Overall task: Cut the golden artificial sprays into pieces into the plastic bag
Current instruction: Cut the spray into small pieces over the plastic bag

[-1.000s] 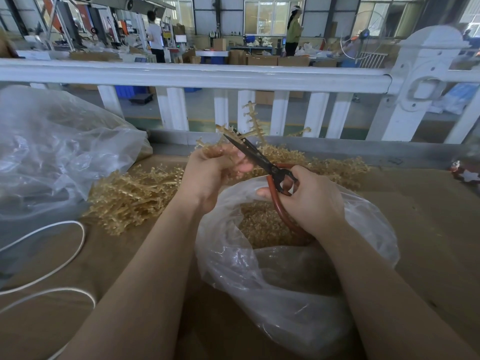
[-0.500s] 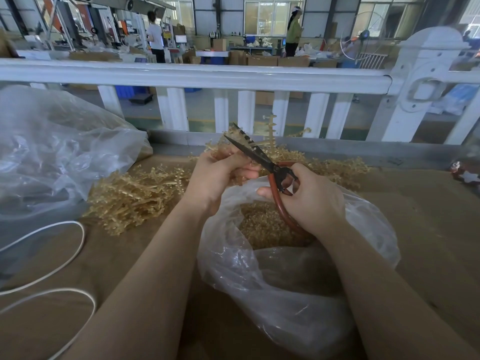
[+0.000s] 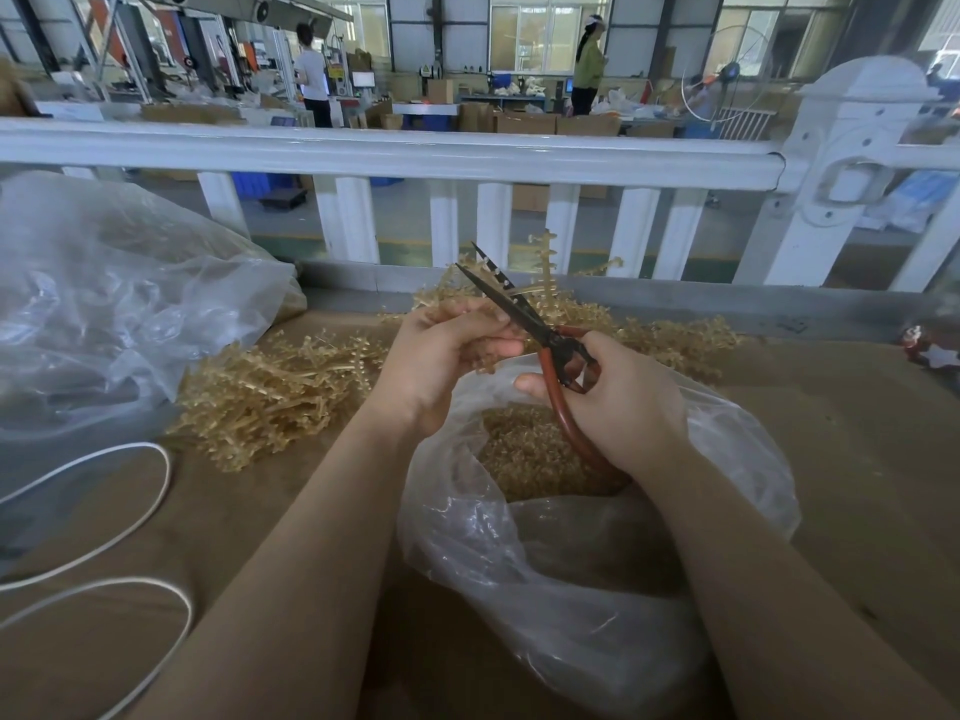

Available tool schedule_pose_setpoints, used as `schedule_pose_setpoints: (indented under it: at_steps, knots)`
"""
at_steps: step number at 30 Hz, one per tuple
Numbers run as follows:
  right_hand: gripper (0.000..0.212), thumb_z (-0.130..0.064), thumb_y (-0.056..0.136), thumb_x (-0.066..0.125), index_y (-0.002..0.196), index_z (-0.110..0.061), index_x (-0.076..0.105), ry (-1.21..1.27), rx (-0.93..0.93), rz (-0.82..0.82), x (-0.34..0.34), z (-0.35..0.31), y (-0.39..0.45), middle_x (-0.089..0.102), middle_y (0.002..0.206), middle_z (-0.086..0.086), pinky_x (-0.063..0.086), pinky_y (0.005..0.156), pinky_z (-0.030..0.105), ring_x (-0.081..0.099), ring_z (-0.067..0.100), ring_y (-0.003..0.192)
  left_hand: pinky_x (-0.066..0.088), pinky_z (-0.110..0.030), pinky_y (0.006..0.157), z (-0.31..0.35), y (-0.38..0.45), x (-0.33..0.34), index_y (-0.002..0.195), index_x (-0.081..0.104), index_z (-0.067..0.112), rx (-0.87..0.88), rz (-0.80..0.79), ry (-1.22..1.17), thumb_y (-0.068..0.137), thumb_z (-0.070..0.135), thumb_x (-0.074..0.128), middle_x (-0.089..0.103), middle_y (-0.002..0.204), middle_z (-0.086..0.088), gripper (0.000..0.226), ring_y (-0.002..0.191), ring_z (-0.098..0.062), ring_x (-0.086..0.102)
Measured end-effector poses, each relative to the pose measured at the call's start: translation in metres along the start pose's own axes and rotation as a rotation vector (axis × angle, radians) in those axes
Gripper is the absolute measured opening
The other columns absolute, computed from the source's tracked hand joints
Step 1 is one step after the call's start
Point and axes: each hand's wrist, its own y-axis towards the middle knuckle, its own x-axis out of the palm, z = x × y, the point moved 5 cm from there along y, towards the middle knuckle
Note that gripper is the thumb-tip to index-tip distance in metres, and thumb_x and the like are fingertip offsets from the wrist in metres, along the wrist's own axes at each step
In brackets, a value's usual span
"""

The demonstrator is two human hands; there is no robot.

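Right, nearest the camera: clear plastic bag (image 3: 597,589) sits open on the brown desk (image 3: 857,459), mouth up, with a heap of cut golden pieces (image 3: 524,449) inside. White cord (image 3: 130,511) loops across the desk at near left. Both forearms reach forward over the bag. Right hand (image 3: 623,402) is clenched around the red handles of the scissors (image 3: 524,319), fingers through the loop, lower handle curving down into the bag mouth; dark blades are parted and point up and left. Left hand (image 3: 441,356) grips a golden spray (image 3: 545,262) in curled fingers just above the bag's far rim, thumb on top; the stem sticks up past the blades, and one thin branch lies between them. Behind and left of the hands, a pile of uncut golden sprays (image 3: 280,397) lies on the desk, more of it spreading right behind the scissors. Second crumpled plastic bag (image 3: 114,304) sits at far left. Small red and white object (image 3: 930,350) at the right edge, too blurred to identify. White railing (image 3: 389,153) runs along the desk's far side. Beyond it, a workshop floor with cardboard boxes and two standing people (image 3: 589,65).
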Motion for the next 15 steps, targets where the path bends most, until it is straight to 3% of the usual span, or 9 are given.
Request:
schedule_pose_setpoints:
  at_steps: [6, 12, 15]
  knots:
    - [0.083, -0.103, 0.056, 0.037, 0.099, -0.036, 0.061, 0.019, 0.018, -0.024, -0.0004, -0.0004, 0.001, 0.06, 0.079, -0.024, 0.04, 0.057, 0.017, 0.053, -0.007, 0.072, 0.057, -0.028, 0.071, -0.0017, 0.0005, -0.0001, 0.089, 0.071, -0.001, -0.01, -0.029, -0.042, 0.088, -0.003, 0.061, 0.075, 0.082, -0.012, 0.01, 0.07, -0.02, 0.072]
    - [0.085, -0.101, 0.055, 0.043, 0.101, -0.033, 0.064, 0.048, 0.041, -0.069, 0.0002, 0.0002, 0.0012, 0.064, 0.083, -0.019, 0.053, 0.065, 0.029, 0.06, 0.003, 0.078, 0.058, -0.027, 0.069, -0.001, 0.0003, 0.0006, 0.077, 0.076, 0.009, -0.02, -0.031, -0.041, 0.088, -0.003, 0.06, 0.075, 0.079, -0.011, 0.023, 0.068, -0.02, 0.071]
    - [0.09, -0.102, 0.053, 0.042, 0.106, -0.033, 0.065, 0.064, 0.046, -0.099, 0.0008, -0.0005, 0.0012, 0.061, 0.083, -0.02, 0.051, 0.064, 0.03, 0.059, 0.004, 0.079, 0.058, -0.027, 0.069, -0.0014, -0.0003, -0.0005, 0.074, 0.076, 0.01, -0.03, -0.008, -0.02, 0.088, -0.003, 0.058, 0.074, 0.075, -0.011, 0.026, 0.065, -0.019, 0.07]
